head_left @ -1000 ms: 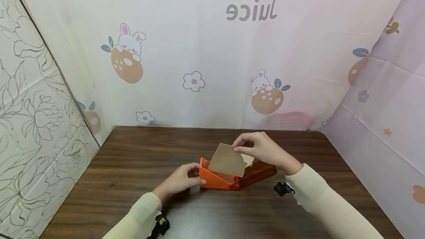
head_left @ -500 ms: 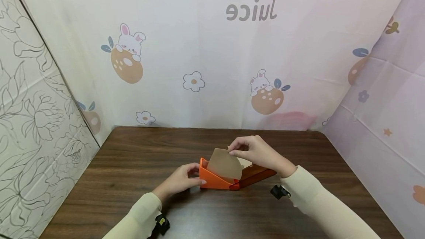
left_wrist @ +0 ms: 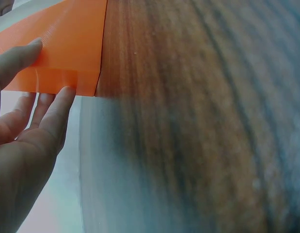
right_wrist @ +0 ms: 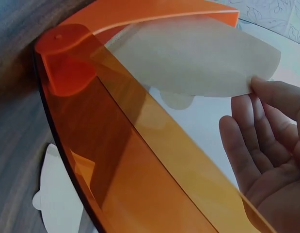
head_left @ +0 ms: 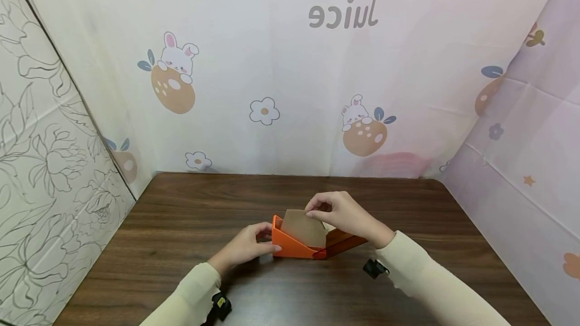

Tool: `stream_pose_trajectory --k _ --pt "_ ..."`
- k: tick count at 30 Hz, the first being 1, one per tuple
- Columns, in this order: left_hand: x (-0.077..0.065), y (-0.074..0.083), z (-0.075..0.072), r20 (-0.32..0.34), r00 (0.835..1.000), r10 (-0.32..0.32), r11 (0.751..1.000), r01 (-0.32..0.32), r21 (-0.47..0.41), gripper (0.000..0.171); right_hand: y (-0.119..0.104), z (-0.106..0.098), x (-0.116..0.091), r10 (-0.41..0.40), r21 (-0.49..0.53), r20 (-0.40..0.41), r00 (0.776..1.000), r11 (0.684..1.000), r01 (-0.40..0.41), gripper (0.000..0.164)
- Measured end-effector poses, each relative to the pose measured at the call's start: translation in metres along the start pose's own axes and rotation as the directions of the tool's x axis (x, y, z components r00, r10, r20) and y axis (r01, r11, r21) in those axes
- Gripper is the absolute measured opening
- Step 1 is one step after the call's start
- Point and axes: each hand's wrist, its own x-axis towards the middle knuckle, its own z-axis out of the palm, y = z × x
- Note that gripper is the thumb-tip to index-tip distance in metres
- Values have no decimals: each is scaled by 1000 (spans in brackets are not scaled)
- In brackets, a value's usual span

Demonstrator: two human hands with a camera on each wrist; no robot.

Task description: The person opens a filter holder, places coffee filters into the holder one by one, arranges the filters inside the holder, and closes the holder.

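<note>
An orange box [head_left: 292, 245] stands on the table with its hinged, see-through amber lid [head_left: 346, 241] swung open to the right. My left hand [head_left: 246, 243] holds the box at its left end, thumb on the front face and fingertips on the end wall [left_wrist: 67, 82]. A tan paper coffee filter [head_left: 302, 228] sits partly inside the box, its upper part standing above the rim. Thumb and fingers of my right hand [head_left: 342, 213] pinch the filter's upper right edge. The right wrist view shows the filter's small round tab [right_wrist: 178, 100] on its lower edge.
Another pale paper filter [right_wrist: 57, 189] lies on the brown wood table [head_left: 195, 205], beyond the lid and mostly hidden by it in the head view. A printed curtain [head_left: 226, 64] hangs behind the table.
My right hand has moved left and down, and the filter has sunk deeper into the box with it. The left hand and the box have stayed put.
</note>
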Motion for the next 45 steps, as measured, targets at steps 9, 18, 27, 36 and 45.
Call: stream_pose_trajectory --k 9,18,27,36,45 --pt "0 0 0 -2 1000 6 1000 -6 -19 38 4 11 2 -82 13 -7 997 997 82 5" --pt "1 -4 -1 15 1000 6 1000 -5 -12 39 7 17 4 -149 -29 -25 989 989 148 6" --pt "2 -3 0 16 1000 12 1000 -12 -28 39 7 26 4 -94 10 13 996 996 94 6" --pt "1 -4 0 19 1000 14 1000 -14 -27 40 10 30 4 -86 5 19 996 996 86 7" --pt "2 -3 0 18 1000 14 1000 -13 -18 39 8 36 4 -102 -19 11 995 995 102 7"
